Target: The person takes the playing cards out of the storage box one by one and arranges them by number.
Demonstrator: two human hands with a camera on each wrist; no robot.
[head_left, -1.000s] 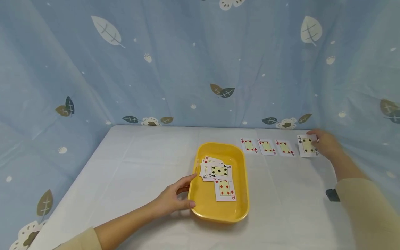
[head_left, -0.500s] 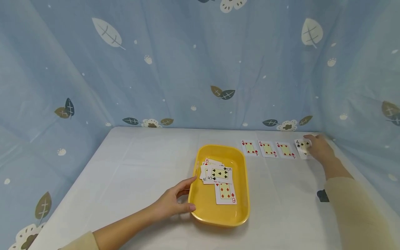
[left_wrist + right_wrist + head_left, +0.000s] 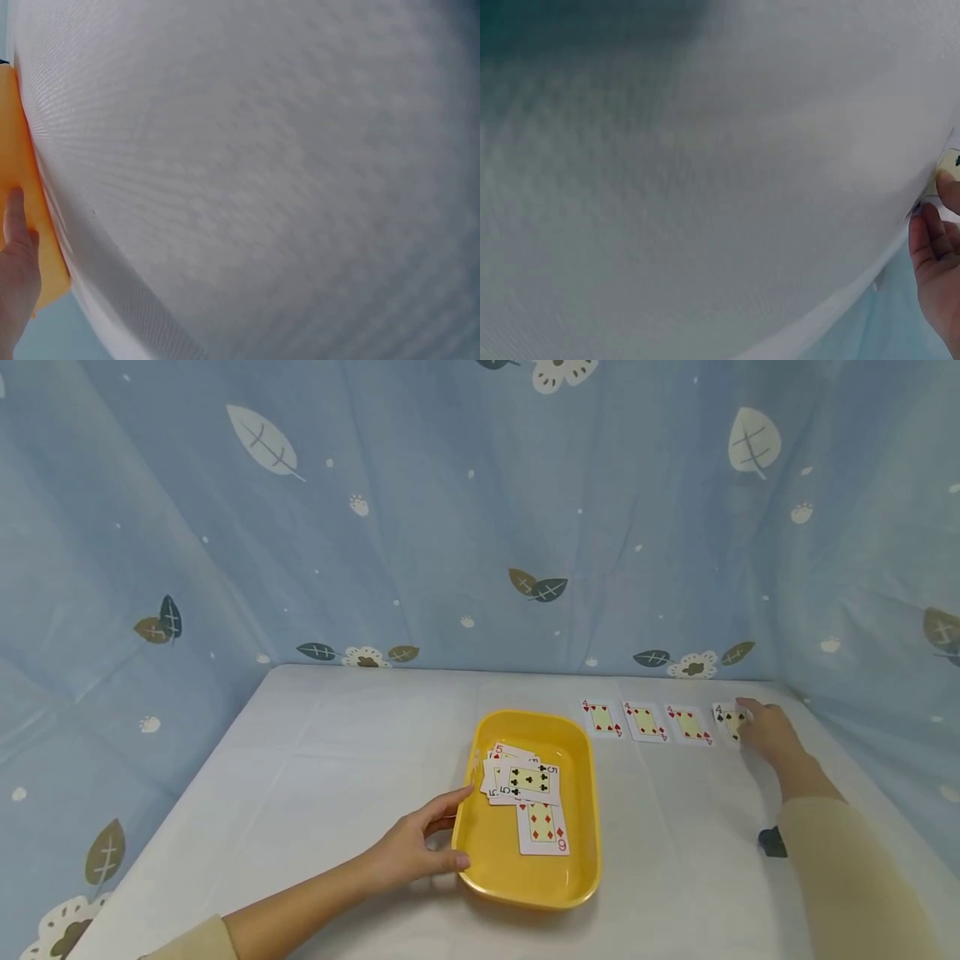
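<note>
A yellow tray (image 3: 589,827) stands mid-table, holding several loose overlapping playing cards (image 3: 542,828), with a five of clubs on top and a red-diamond card partly under it. My left hand (image 3: 416,843) rests against the tray's left side, fingers along the outer wall and thumb at the lower left corner. At the far right, my right hand (image 3: 776,735) pinches a four of spades (image 3: 727,718) by its right part. In the right wrist view the thumb lies over the card's face, with fingers close by its edge. That card is at the right end of a row, beside three red fours (image 3: 643,722).
White cloth covers the table (image 3: 360,752). Behind and at both sides hangs a blue leaf-patterned curtain (image 3: 420,527). A small dark object (image 3: 771,842) shows by the right sleeve.
The right hand has brought the four of spades down and slightly left, to the row's end. The left hand stays at the tray, and the view has shifted slightly.
</note>
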